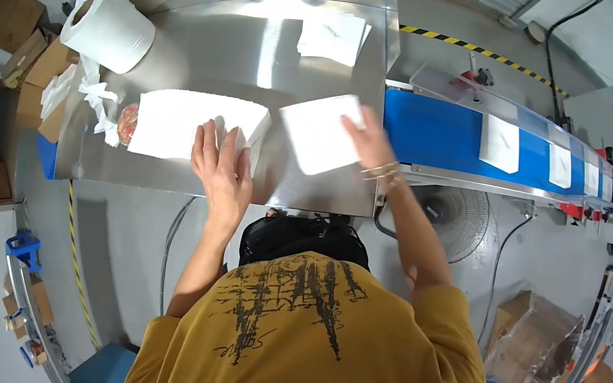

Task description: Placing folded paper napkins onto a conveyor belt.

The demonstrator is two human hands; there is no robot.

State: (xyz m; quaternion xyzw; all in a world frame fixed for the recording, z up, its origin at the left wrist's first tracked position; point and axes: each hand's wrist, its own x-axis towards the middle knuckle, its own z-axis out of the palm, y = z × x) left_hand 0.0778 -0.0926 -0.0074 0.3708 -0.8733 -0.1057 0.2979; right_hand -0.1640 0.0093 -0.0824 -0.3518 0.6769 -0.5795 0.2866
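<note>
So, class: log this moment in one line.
left hand: on white stack | right hand: sliding white packet | steel table

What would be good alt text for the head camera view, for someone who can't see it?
A person in a yellow shirt rests the left hand on a stack of white sheets on a steel table, while the right hand slides one white packet toward a blue conveyor belt carrying more packets.

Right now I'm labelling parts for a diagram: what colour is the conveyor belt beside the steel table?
Blue. The conveyor belt shows best in the head view.
</note>
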